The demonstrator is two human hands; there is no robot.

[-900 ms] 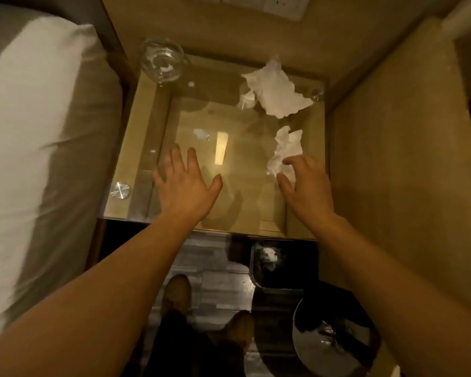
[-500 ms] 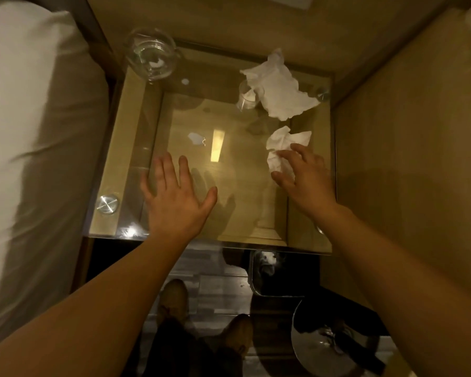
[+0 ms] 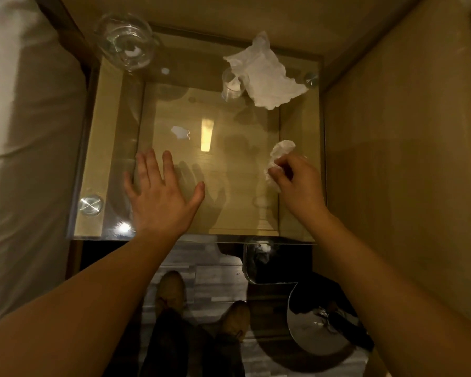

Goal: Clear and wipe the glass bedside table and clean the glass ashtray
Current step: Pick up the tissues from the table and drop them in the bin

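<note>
Right, from the head view, clearing is the step in hand: the right hand (image 3: 299, 183) has its fingers curled round a crumpled tissue (image 3: 279, 156) at the right side of the glass bedside table (image 3: 174, 238). The left hand (image 3: 161, 197) lies palm down with fingers spread straight, on or just over the near left of the glass; contact is hard to call. Next, I reckon, that tissue needs lifting off and dropping into the small bin (image 3: 252, 265) just below the front edge. The larger tissue (image 3: 267, 77) is left at the back right, touching a small tumbler (image 3: 233, 84). The glass ashtray (image 3: 125, 42) sits in the far left corner, not yet cleaned. The surface is reflective and smeary. A bed (image 3: 19, 131) runs along the left, a wooden panel (image 3: 392, 159) on the right.
</note>
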